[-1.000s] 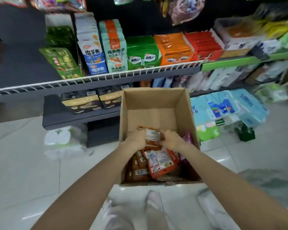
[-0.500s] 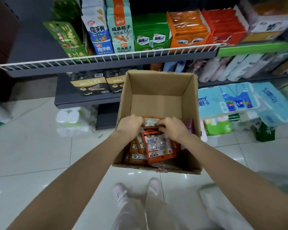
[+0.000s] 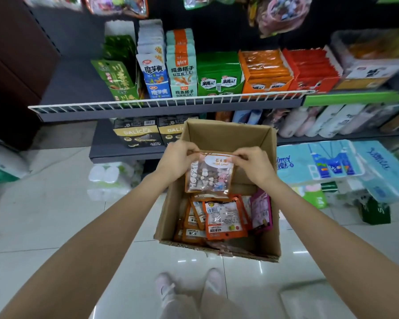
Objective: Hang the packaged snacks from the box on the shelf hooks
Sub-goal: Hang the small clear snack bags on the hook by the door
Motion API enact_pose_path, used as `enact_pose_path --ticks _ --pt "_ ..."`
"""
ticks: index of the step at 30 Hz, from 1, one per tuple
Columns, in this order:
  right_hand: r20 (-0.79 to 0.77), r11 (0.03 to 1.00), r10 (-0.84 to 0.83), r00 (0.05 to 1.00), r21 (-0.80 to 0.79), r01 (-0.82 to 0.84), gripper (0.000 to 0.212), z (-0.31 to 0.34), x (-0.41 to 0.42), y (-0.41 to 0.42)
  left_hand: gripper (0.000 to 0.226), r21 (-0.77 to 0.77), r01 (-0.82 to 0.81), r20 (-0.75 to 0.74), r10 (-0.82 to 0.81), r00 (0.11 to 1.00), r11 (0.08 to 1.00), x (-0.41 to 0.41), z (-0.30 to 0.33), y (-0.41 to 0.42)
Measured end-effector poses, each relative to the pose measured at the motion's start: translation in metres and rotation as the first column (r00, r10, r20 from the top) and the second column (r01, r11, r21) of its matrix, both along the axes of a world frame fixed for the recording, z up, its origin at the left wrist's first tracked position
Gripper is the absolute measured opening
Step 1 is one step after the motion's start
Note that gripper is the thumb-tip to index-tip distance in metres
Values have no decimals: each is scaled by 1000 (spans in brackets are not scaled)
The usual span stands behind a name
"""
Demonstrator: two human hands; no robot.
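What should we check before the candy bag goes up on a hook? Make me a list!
1. Both hands have the bag: ok. The left hand and right hand pinch the top corners of the stone candy bag.
2. Bag is out of the cardboard box: ok, it is held above the packets inside.
3. Bag hangs upright, label readable: ok.
4. Hang hole in the bag's top: cannot tell, the fingers cover much of the top edge.
5. A free hook to use: cannot tell, the hanging bags at the top are blurred.
6. More packets left to hang: ok, orange snack packets lie in the box.
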State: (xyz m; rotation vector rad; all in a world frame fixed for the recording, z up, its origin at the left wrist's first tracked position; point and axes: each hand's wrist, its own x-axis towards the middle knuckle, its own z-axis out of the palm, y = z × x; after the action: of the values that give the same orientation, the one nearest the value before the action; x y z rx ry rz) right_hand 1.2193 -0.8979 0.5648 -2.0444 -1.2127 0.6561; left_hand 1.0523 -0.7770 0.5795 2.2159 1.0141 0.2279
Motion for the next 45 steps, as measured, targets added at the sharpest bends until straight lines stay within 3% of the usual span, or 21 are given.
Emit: enact_pose_path --ticks 6,9,12,16,18,20,24,28,34,38,40,45 --pt "-104 987 -4 995 161 21 13 39 -1 16 13 -13 -42 187 44 981 999 -1 36 12" --pt "-123 977 16 992 212 11 25 68 -8 29 12 -57 -140 298 151 943 988 -6 58 19" --pt "-120 965 35 992 261 -2 33 97 -22 50 14 -193 -246 423 307 853 950 -19 84 31" --pt "-308 948 47 950 313 55 8 133 -51 84 8 -301 -349 552 460 696 888 -51 123 52" --pt "-328 937 71 942 345 50 30 149 -69 106 6 -253 -404 587 472 658 879 -73 140 66" --pt "-334 936 109 936 351 16 42 164 -91 127 5 -157 -469 566 468 679 869 -100 152 84" --pt "-317 936 162 934 350 -43 20 188 -145 172 15 46 -556 495 464 735 830 -159 172 124" --pt "-209 905 206 956 413 -105 38 200 -197 235 14 142 -611 493 480 726 779 -214 187 178" --pt "-64 865 154 986 490 -104 15 218 -266 326 14 316 -568 437 414 798 760 -281 209 260" --pt "16 845 59 998 532 -58 21 230 -292 374 12 337 -612 435 457 775 716 -311 220 304" --pt "-14 841 23 1000 541 -12 14 236 -301 393 14 343 -632 451 468 760 695 -321 226 319" --pt "-44 829 -41 998 557 59 19 248 -312 428 14 390 -648 476 459 750 655 -333 234 345"
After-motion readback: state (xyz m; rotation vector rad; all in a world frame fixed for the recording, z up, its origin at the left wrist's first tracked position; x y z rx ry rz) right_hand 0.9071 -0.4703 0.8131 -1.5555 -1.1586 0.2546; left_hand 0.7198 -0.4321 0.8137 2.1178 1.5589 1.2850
